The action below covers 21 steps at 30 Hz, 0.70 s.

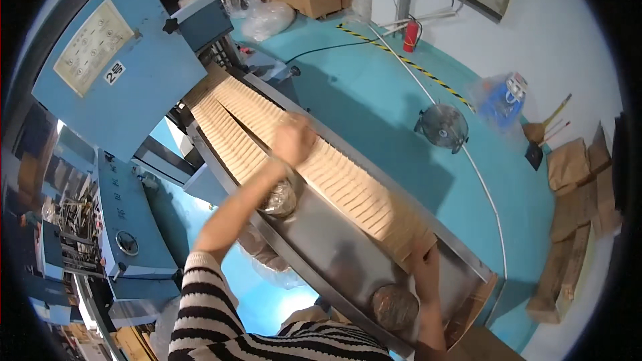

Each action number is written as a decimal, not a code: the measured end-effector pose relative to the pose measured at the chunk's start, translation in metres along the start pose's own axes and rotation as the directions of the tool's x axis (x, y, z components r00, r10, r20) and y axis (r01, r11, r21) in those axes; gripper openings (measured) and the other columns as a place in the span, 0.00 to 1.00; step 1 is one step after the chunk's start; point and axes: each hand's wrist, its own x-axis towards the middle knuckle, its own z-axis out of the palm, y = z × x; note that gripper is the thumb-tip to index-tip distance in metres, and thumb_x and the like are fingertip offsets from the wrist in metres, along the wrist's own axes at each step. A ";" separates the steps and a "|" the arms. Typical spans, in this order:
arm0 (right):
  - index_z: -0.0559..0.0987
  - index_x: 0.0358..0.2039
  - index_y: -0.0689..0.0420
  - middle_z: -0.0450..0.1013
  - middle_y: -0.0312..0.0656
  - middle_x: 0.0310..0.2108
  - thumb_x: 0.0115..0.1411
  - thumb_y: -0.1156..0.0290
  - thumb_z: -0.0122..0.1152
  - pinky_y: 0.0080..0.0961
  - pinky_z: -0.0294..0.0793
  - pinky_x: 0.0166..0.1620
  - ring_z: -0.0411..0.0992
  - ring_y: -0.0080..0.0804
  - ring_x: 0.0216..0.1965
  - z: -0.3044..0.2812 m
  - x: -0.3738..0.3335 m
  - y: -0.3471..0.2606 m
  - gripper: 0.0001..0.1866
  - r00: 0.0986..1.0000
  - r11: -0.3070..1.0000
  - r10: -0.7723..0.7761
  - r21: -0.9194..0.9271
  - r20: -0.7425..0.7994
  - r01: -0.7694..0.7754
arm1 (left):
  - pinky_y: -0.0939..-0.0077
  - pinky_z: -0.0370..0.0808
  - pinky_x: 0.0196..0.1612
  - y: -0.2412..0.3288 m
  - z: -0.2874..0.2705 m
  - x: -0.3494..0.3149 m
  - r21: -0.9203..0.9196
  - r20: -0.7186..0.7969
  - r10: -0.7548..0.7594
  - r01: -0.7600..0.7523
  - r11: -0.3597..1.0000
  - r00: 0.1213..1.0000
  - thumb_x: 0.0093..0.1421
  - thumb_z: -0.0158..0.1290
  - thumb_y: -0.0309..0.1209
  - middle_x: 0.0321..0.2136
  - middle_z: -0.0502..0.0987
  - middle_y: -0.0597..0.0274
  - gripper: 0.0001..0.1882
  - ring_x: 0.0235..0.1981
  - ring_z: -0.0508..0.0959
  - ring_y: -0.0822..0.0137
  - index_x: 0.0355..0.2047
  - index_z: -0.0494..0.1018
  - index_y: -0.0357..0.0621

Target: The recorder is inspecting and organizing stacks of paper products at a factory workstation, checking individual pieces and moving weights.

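Note:
A steel trough (321,224) runs from the blue machine toward me. In it lie two long rows of thin beige pieces, packed face to face: a right row (354,190) and a shorter left row (231,140). My left hand (294,140) is closed over the right row, slightly blurred; what its fingers hold is hidden. At the near end of that row my right hand (425,264) grips the last pieces. Below my left wrist sits a shiny, clear-wrapped round bundle (279,199). A brown, round wrapped bundle (396,307) rests beside my right forearm.
The blue machine (127,53) stands at the far left, with a blue cabinet (134,220) nearer. Beyond the trough, a floor fan (443,126) and a fire extinguisher (411,35) stand on the teal floor. Cardboard boxes (314,0) are stacked at the back.

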 end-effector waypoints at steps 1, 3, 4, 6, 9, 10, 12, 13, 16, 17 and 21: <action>0.62 0.63 0.62 0.67 0.44 0.58 0.68 0.58 0.57 0.29 0.66 0.58 0.66 0.32 0.56 0.003 0.001 0.002 0.30 1.000 0.989 -0.023 -0.148 0.006 0.024 | 0.51 0.67 0.50 -0.037 -0.011 0.025 0.180 -0.070 -0.058 0.069 0.981 0.996 0.55 0.57 0.34 0.40 0.74 0.47 0.16 0.46 0.73 0.46 0.43 0.75 0.43; 0.62 0.63 0.62 0.67 0.44 0.58 0.68 0.58 0.57 0.29 0.66 0.58 0.66 0.32 0.56 0.005 0.000 0.003 0.30 0.998 0.992 -0.063 -0.113 0.010 0.064 | 0.54 0.72 0.45 -0.098 -0.030 0.054 0.260 -0.208 -0.225 0.276 0.926 0.952 0.57 0.54 0.31 0.34 0.76 0.46 0.11 0.40 0.75 0.44 0.39 0.76 0.41; 0.62 0.63 0.62 0.67 0.44 0.58 0.68 0.58 0.57 0.29 0.67 0.57 0.67 0.33 0.56 0.005 0.000 0.003 0.30 0.995 0.992 -0.103 -0.074 0.012 0.104 | 0.56 0.75 0.43 -0.120 -0.036 0.060 0.250 -0.255 -0.299 0.362 0.898 0.919 0.58 0.53 0.29 0.32 0.77 0.46 0.09 0.37 0.77 0.43 0.37 0.76 0.40; 0.62 0.63 0.63 0.67 0.45 0.57 0.68 0.58 0.57 0.30 0.69 0.55 0.67 0.34 0.56 0.006 0.003 0.005 0.30 0.997 0.993 -0.066 -0.102 -0.029 0.063 | 0.55 0.76 0.44 -0.153 -0.044 0.067 0.248 -0.210 -0.377 0.422 0.872 0.902 0.59 0.54 0.30 0.36 0.77 0.45 0.08 0.38 0.79 0.43 0.38 0.76 0.41; 0.62 0.62 0.63 0.67 0.46 0.56 0.68 0.59 0.57 0.30 0.70 0.54 0.68 0.34 0.55 0.007 0.006 0.005 0.30 0.998 0.990 -0.060 -0.131 -0.031 0.055 | 0.55 0.76 0.43 -0.170 -0.042 0.065 0.264 -0.060 -0.392 0.394 0.880 0.918 0.59 0.55 0.30 0.39 0.77 0.45 0.08 0.37 0.79 0.44 0.38 0.76 0.42; 0.63 0.62 0.64 0.68 0.47 0.56 0.68 0.59 0.57 0.30 0.70 0.54 0.68 0.34 0.54 0.007 0.005 0.004 0.29 0.998 0.991 -0.052 -0.123 -0.027 0.048 | 0.55 0.76 0.43 -0.171 -0.040 0.065 0.265 -0.057 -0.392 0.392 0.881 0.918 0.59 0.55 0.30 0.39 0.77 0.45 0.08 0.37 0.79 0.44 0.38 0.76 0.42; 0.63 0.61 0.64 0.68 0.47 0.55 0.68 0.59 0.56 0.30 0.70 0.54 0.69 0.34 0.54 0.007 0.004 0.002 0.29 0.999 0.993 -0.035 -0.112 -0.028 0.031 | 0.57 0.76 0.44 -0.168 -0.038 0.064 0.395 -0.088 -0.364 0.368 0.842 0.927 0.60 0.54 0.33 0.39 0.78 0.45 0.09 0.39 0.79 0.45 0.38 0.77 0.43; 0.63 0.61 0.64 0.68 0.47 0.55 0.68 0.61 0.56 0.30 0.71 0.53 0.69 0.34 0.53 0.008 0.004 0.000 0.28 0.998 0.994 -0.050 -0.103 -0.027 0.047 | 0.57 0.76 0.44 -0.165 -0.038 0.065 0.393 -0.068 -0.375 0.370 0.842 0.924 0.60 0.54 0.33 0.39 0.78 0.45 0.09 0.39 0.79 0.45 0.38 0.77 0.43; 0.63 0.61 0.64 0.69 0.48 0.53 0.67 0.64 0.57 0.29 0.71 0.52 0.70 0.33 0.51 0.009 0.004 -0.005 0.27 0.999 0.994 -0.049 -0.095 -0.005 0.048 | 0.58 0.76 0.46 -0.150 -0.046 0.070 0.443 -0.031 -0.385 0.358 0.822 0.923 0.59 0.56 0.43 0.39 0.79 0.48 0.16 0.40 0.79 0.46 0.39 0.77 0.44; 0.64 0.60 0.64 0.69 0.48 0.53 0.66 0.65 0.58 0.30 0.72 0.51 0.70 0.33 0.50 0.008 0.004 -0.005 0.27 0.998 0.994 -0.056 -0.088 0.025 0.058 | 0.58 0.75 0.47 -0.143 -0.050 0.069 0.427 0.040 -0.414 0.359 0.830 0.910 0.57 0.56 0.49 0.39 0.79 0.50 0.21 0.43 0.78 0.49 0.40 0.77 0.45; 0.65 0.58 0.64 0.70 0.47 0.51 0.63 0.67 0.60 0.29 0.73 0.49 0.71 0.32 0.48 0.004 0.006 -0.002 0.26 0.988 0.987 -0.060 -0.141 0.145 0.081 | 0.62 0.73 0.51 -0.111 -0.053 0.064 0.556 0.210 -0.417 0.243 0.795 0.884 0.53 0.55 0.64 0.42 0.79 0.52 0.35 0.49 0.72 0.54 0.45 0.78 0.46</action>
